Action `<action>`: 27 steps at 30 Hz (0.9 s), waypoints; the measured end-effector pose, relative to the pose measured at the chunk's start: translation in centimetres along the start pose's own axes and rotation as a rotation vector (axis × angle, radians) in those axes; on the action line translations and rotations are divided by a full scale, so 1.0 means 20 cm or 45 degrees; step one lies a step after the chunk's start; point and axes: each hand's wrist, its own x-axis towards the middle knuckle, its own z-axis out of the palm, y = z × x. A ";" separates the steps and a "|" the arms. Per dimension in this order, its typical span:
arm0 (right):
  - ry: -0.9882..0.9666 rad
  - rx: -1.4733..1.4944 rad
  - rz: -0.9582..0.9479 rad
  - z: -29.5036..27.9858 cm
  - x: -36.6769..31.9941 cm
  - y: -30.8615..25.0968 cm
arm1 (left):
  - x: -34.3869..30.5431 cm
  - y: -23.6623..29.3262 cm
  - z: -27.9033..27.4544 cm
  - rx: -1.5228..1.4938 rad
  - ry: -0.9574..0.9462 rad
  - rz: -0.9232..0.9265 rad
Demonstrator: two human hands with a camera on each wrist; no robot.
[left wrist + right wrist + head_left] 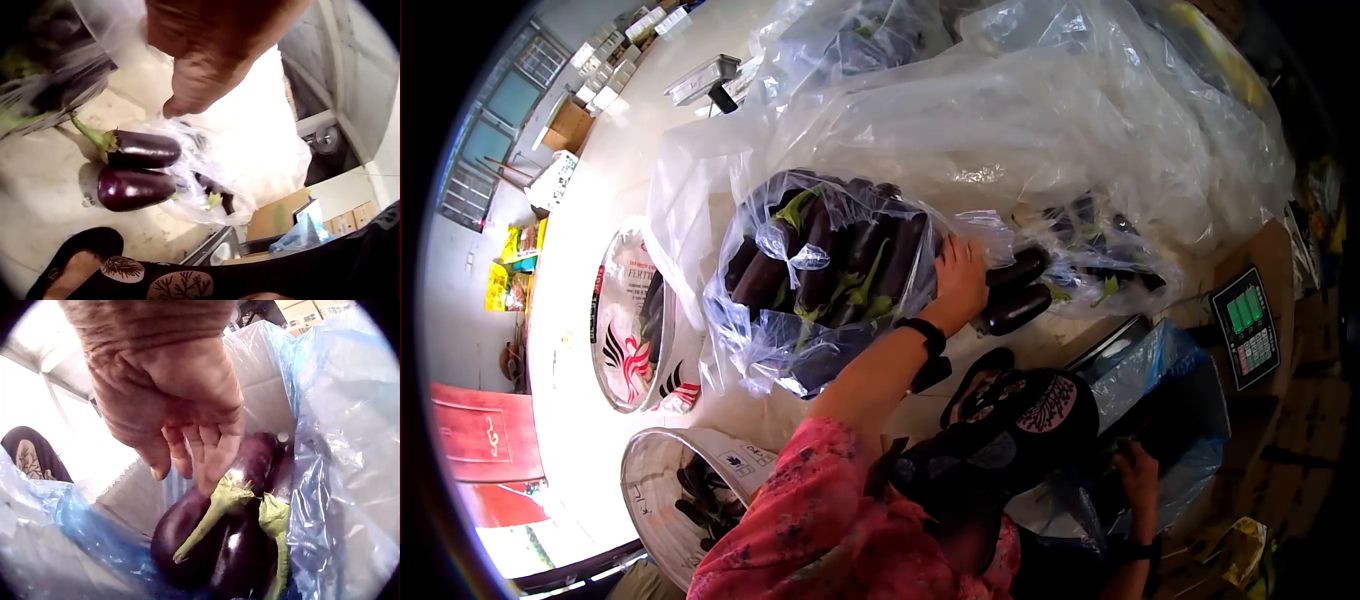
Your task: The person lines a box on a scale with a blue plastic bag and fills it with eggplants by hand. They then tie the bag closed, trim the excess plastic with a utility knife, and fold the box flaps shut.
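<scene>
My left hand (960, 280) is at the right edge of a clear plastic bag (785, 340) packed with eggplants (815, 265). Film from the bag reaches the hand in the left wrist view; I cannot tell whether the fingers grip it. Two loose eggplants (139, 189) lie on the floor below this hand. My right hand (181, 400) hangs inside a box lined with blue-tinted plastic (319, 506), its fingers loose and pointing down. Several glossy eggplants (240, 550) with green stems lie beneath it, the fingertips right at one green cap.
Another clear bag of eggplants (1100, 270) lies to the right. A scale with a green display (1245, 310) stands beside the lined box. At the lower left is a white bucket (650, 470) holding dark eggplants; a printed fertilizer sack (625, 345) stands behind it. A large plastic sheet (960, 120) spreads behind.
</scene>
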 end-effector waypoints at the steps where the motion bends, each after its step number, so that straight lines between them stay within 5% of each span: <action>1: -0.024 0.051 0.041 0.00 0.00 -0.01 | -0.05 -0.03 -0.03 0.001 -0.024 0.081; 2: -0.045 0.026 0.011 0.00 0.00 -0.01 | -0.10 -0.06 -0.08 0.004 -0.044 0.161; 4: -0.081 -0.018 -0.050 0.01 0.00 0.01 | -0.27 -0.11 -0.31 -0.039 -0.514 0.389; 6: -0.092 -0.041 -0.060 0.02 0.00 0.04 | -0.51 -0.16 -0.49 -0.555 -0.257 0.402; 8: -0.100 -0.050 -0.046 0.00 0.00 0.02 | -0.59 -0.26 -0.78 -0.465 0.214 0.470; 10: -0.106 -0.033 -0.016 -0.02 0.01 -0.05 | -0.61 -0.43 -0.96 -0.315 0.484 0.215; 14: -0.138 -0.058 -0.047 -0.02 0.03 -0.07 | -0.59 -0.83 -1.11 0.290 0.645 -0.061; 17: -0.105 -0.149 -0.147 0.00 0.04 -0.05 | -0.60 -1.06 -1.04 0.447 0.395 -0.158; 20: -0.090 -0.093 -0.153 -0.03 0.02 -0.13 | -0.52 -1.13 -1.04 0.200 0.388 -0.216; 22: -0.072 -0.096 -0.106 -0.04 0.01 -0.14 | -0.44 -1.05 -1.22 -0.241 0.059 -0.438; 24: -0.035 -0.044 -0.090 -0.07 -0.01 -0.13 | -0.43 -0.89 -1.38 -1.294 -0.108 -0.439; 27: -0.023 0.028 -0.047 -0.10 -0.01 -0.20 | -0.40 -0.65 -1.48 -2.023 -0.174 -0.165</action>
